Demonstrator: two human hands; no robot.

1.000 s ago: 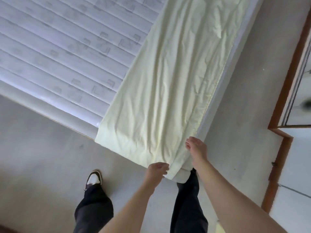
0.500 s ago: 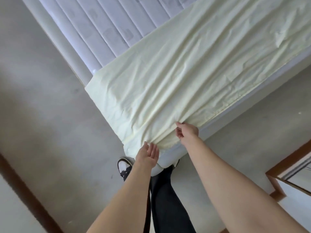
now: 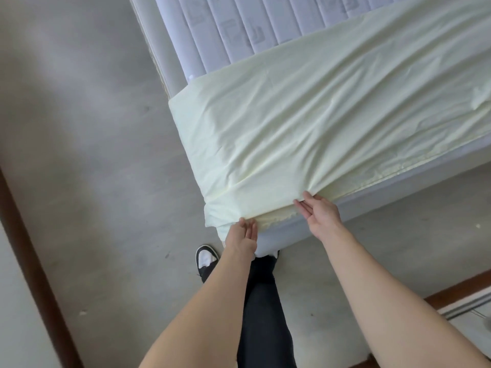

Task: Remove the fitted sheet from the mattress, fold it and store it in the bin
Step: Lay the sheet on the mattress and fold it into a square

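both hands work a pale fitted sheet at a mattress corner. the left hand touches its hem with straight fingers; the right hand, just beside, does likewise.

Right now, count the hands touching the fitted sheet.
2. The left hand touches the fitted sheet at the mattress corner; the right hand touches its hem along the side.

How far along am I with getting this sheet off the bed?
Done: the fitted sheet is already off part of the mattress, whose quilted top shows bare. In hand: your left hand and right hand are at the sheet's hem on the near corner, which is still covered. Left: freeing that corner, folding, storing; no bin is in view.
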